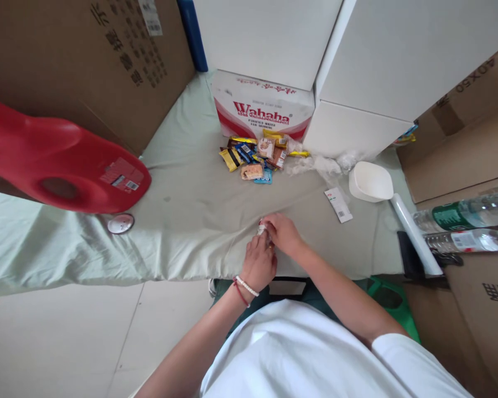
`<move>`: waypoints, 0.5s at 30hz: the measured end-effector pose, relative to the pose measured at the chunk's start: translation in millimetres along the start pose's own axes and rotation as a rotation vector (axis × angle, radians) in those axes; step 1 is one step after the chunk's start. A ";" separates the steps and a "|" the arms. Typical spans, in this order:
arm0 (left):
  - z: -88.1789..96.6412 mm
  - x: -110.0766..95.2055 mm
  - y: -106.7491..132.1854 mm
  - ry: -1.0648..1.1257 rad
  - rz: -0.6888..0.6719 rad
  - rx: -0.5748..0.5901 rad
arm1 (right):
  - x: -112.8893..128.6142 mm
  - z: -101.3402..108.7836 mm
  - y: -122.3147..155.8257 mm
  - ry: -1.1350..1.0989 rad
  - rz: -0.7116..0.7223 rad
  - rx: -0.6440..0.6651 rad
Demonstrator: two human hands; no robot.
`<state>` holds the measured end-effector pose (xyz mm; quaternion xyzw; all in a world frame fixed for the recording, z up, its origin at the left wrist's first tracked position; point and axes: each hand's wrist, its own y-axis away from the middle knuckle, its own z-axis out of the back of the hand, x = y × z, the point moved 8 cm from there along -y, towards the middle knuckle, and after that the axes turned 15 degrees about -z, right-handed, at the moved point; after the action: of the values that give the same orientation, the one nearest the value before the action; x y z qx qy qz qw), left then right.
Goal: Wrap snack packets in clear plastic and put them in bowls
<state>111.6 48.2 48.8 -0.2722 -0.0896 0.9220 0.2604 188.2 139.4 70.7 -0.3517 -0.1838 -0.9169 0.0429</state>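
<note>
Head view: both hands meet near the front edge of the cloth (191, 215), just ahead of the body. The left hand (258, 266), with bands at the wrist, comes up from below; the right hand (284, 233) reaches in from the right and lies just beyond it, the two touching. Between their fingertips sits a small packet (262, 228) — only a white-and-red corner shows, at the left end of the right hand and just above the left hand's knuckles. Both hands have their fingers curled in and pinched on it, with no gap to see. Most of the packet is hidden, so its long axis cannot be told; the right hand seems to cover more of it. Straight ahead, well apart from the hands, a snack pile (252, 157) lies against the Wahaha box (262, 108). A scoop (371, 181) and a sachet (338, 205) lie to the right — a red jug (62, 163) and a round lid (120, 223) to the left.
</note>
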 end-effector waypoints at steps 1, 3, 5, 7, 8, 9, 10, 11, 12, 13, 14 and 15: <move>5.6 3.8 6.2 0.078 -0.024 -0.031 | 4.7 -8.7 -4.9 0.078 -0.016 -0.004; 21.0 16.8 25.2 0.227 -0.044 -0.092 | 7.2 -21.6 -7.7 0.189 -0.064 -0.014; 41.0 42.5 50.9 0.292 0.056 -0.186 | 10.6 -29.9 -2.3 0.272 -0.048 -0.039; 57.5 69.5 75.1 0.275 0.185 -0.250 | 16.5 -37.1 6.1 0.358 0.010 -0.066; 65.5 80.5 84.4 0.227 0.240 -0.289 | 19.3 -40.3 9.7 0.396 0.035 -0.078; 71.9 89.1 91.2 0.180 0.290 -0.321 | 21.6 -42.7 12.4 0.426 0.049 -0.088; 77.0 94.3 94.9 0.126 0.323 -0.349 | 23.0 -43.8 14.5 0.446 0.053 -0.096; 80.7 96.4 95.6 0.076 0.339 -0.374 | 23.4 -43.4 16.3 0.454 0.050 -0.101; 82.7 96.0 93.8 0.034 0.339 -0.395 | 22.5 -40.7 18.1 0.450 0.043 -0.101; 83.1 94.1 90.2 0.003 0.325 -0.413 | 19.7 -35.0 20.0 0.435 0.034 -0.099; 81.7 91.6 85.6 -0.017 0.305 -0.426 | 14.5 -25.0 22.1 0.405 0.023 -0.101; 79.0 89.6 81.0 -0.030 0.286 -0.436 | 6.6 -9.4 24.2 0.359 0.015 -0.116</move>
<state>-30.9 25.1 49.1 -0.3182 -0.2507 0.9122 0.0612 182.3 113.8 76.1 -0.1856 -0.1174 -0.9737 0.0612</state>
